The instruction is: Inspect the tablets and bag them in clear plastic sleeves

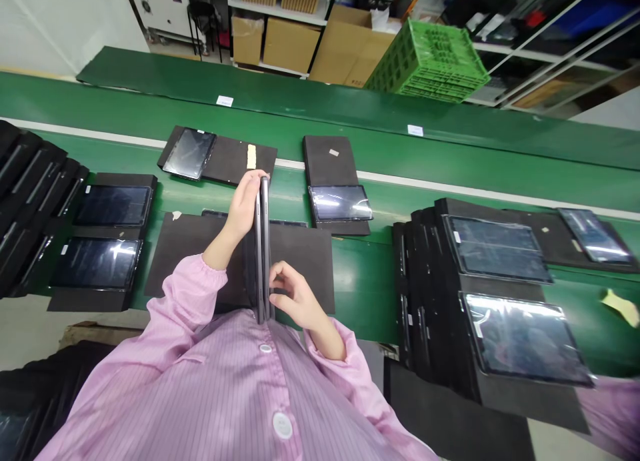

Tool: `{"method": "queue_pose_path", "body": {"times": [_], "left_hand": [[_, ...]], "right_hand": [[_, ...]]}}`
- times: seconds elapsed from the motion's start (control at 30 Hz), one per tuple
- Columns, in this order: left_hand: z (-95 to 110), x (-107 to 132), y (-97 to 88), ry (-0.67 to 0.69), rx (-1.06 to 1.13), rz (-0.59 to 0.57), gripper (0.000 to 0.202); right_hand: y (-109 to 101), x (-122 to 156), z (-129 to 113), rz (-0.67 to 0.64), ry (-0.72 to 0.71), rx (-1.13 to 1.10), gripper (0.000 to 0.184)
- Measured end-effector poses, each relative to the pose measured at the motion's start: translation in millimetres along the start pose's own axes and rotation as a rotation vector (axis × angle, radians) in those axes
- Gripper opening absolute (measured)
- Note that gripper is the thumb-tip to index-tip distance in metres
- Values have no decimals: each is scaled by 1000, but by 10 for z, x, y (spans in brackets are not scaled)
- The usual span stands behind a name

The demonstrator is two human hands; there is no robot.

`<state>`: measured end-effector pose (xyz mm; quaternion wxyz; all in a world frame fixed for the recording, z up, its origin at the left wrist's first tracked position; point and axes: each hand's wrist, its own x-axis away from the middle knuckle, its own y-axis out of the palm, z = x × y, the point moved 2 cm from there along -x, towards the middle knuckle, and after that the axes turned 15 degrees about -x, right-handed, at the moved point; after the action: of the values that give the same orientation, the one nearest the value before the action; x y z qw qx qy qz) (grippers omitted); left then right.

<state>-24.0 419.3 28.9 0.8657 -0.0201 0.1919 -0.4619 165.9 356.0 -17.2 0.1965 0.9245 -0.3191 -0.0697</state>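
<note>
1. Two slim dark-grey tablets [263, 247] standing on their long edges between both hands, lying close together, with the long axis running straight forward from the chest. Not clear whether they are touching the pad below.
2. Left hand [244, 204] gripping the far end of the tablets, fingers curling over the top edge. Right hand [295, 294] staying nearer to the chest, fingers bent and pressing against the side near the lower end, thumb not showing well.
3. Black foam pad [185, 261] lying under the hands on a green conveyor belt [365, 281], and pink striped smock [225, 394] filling the bottom of the view.
4. More tablets on black foam pads [340, 203] resting further along the belt, with dark stacks of tablets [495, 247] rising on the right side, and a yellow paper strip [251, 156] sitting on a pad ahead.
5. Beyond the belt — cardboard boxes [290, 44] sitting on white shelving [277, 7], and a green plastic crate [427, 61] leaning at the far belt edge. A pink sleeve [613, 407] appearing at the right edge, perhaps from another person.
</note>
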Motion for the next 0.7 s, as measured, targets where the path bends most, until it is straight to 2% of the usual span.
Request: {"method": "queue_pose_path", "body": {"times": [0.23,0.43,0.7], "left_hand": [[149,144,-52,53,-39,-3,49],[286,317,-52,153,-22,19,47],[433,505,-38,255,-24,24,46]], "right_hand": [[94,36,-93,-57,13,83,18],[137,48,-150,-28,-3,225,23],[152,69,-179,-20,-36,232,23]]}}
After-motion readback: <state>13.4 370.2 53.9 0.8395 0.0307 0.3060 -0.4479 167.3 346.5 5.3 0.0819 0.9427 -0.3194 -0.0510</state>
